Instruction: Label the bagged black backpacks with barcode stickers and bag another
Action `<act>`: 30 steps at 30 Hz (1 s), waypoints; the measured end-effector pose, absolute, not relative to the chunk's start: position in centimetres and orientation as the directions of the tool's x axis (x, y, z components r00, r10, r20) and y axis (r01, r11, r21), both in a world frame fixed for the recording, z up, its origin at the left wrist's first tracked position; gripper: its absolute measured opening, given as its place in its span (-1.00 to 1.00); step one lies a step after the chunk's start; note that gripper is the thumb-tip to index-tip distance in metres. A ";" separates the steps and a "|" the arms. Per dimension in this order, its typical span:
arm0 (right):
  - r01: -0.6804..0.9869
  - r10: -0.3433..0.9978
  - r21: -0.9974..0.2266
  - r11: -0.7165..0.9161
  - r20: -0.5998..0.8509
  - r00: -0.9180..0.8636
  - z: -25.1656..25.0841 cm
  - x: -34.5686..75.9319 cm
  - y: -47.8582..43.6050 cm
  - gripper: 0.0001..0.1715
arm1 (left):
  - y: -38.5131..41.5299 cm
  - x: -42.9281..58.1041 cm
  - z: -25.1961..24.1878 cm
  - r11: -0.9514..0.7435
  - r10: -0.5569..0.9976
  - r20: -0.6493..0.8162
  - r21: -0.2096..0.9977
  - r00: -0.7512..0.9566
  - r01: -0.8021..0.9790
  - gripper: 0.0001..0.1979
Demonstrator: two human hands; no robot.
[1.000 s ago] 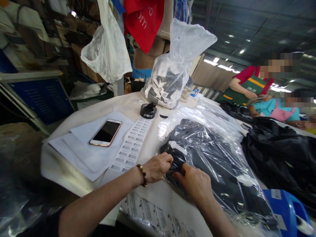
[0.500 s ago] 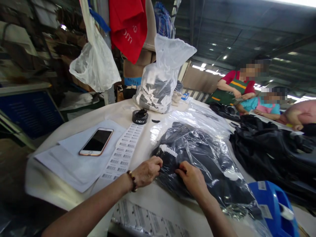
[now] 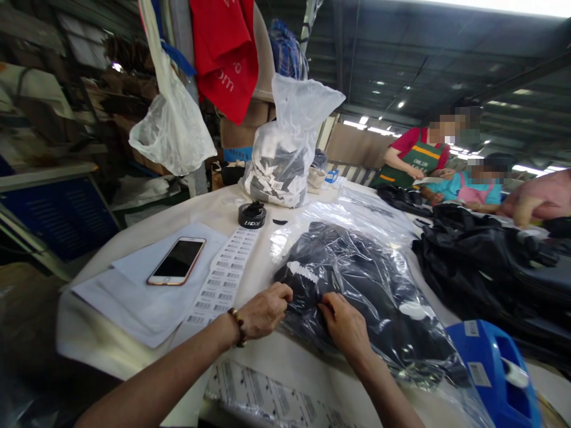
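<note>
In front of me a clear plastic bag (image 3: 352,261) with a dark item inside lies flat on the table. My left hand (image 3: 264,309), a beaded bracelet (image 3: 238,327) on its wrist, pinches the near left edge of that bag. My right hand (image 3: 345,321) is closed on the plastic a little further right, thumb and fingers together. Between and beyond the hands a white piece with a zigzag edge (image 3: 302,271) shows on the dark item. A rounded white patch (image 3: 413,310) shows near the bag's right side.
Left of the bag are a barcode label sheet (image 3: 223,276), a phone (image 3: 177,260) on white papers (image 3: 134,309) and a tape roll (image 3: 252,216). A stuffed clear bag (image 3: 281,160) stands behind. Right are a blue container (image 3: 495,371) and dark bags (image 3: 482,261). Co-workers (image 3: 419,156) work beyond.
The view has shifted slightly. Both my hands stay closed at the bag's near edge, nearly unmoved. The co-workers' arms at the back right have moved a little.
</note>
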State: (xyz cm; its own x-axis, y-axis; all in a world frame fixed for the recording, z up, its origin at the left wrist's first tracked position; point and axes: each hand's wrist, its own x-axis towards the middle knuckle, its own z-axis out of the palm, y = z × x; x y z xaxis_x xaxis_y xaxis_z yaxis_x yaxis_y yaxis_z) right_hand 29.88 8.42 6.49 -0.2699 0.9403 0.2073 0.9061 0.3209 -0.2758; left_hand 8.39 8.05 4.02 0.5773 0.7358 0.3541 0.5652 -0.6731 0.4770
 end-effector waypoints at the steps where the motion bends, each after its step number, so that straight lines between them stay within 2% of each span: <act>1: 0.900 0.942 -0.296 0.319 0.206 -0.266 6.6 29.8 8.1 -0.84 | 8.1 8.4 4.0 -0.664 0.744 0.347 0.480 0.571 0.573 -0.89; 3: 0.898 0.948 -0.318 0.305 0.188 -0.256 6.6 29.5 7.5 -0.79 | 8.1 8.4 4.0 -0.656 0.751 0.336 0.481 0.568 0.582 -0.90; 6: 0.927 0.963 -0.271 0.258 0.151 -0.224 6.6 28.6 6.9 -0.72 | 8.1 8.4 3.9 -0.663 0.745 0.338 0.466 0.575 0.586 -0.89; 8: 0.944 0.972 -0.244 0.223 0.135 -0.195 6.6 28.0 7.0 -0.77 | 8.1 8.5 3.7 -0.678 0.732 0.351 0.448 0.583 0.582 -0.86; 13: 0.944 0.992 -0.305 0.124 0.048 -0.115 7.0 27.8 8.3 -0.84 | 8.2 8.7 3.1 -0.706 0.708 0.405 0.430 0.579 0.563 -0.78; 17: 0.945 0.994 -0.310 0.103 0.068 -0.086 7.3 28.2 8.7 -0.91 | 8.2 8.7 2.9 -0.735 0.678 0.471 0.418 0.564 0.534 -0.77; 21: 0.945 0.988 -0.302 0.124 0.130 -0.088 7.2 27.9 8.1 -0.93 | 8.2 8.8 3.0 -0.724 0.690 0.475 0.427 0.547 0.542 -0.79; 26: 0.933 0.959 -0.279 0.227 0.229 -0.166 6.1 28.3 6.8 -0.79 | 7.5 8.2 4.4 -0.636 0.770 0.416 0.567 0.484 0.524 -0.86; 28: 0.904 0.902 -0.259 0.341 0.360 -0.237 5.6 30.0 6.2 -0.74 | 7.3 7.7 5.2 -0.540 0.841 0.390 0.652 0.376 0.532 -0.95; 29: 0.887 0.851 -0.227 0.401 0.451 -0.269 5.4 31.3 5.9 -0.75 | 7.4 7.4 5.5 -0.465 0.885 0.361 0.710 0.293 0.530 -0.94; 30: 0.878 0.787 -0.181 0.443 0.547 -0.285 5.3 32.9 5.5 -0.78 | 7.7 7.2 5.7 -0.367 0.930 0.310 0.774 0.197 0.516 -0.85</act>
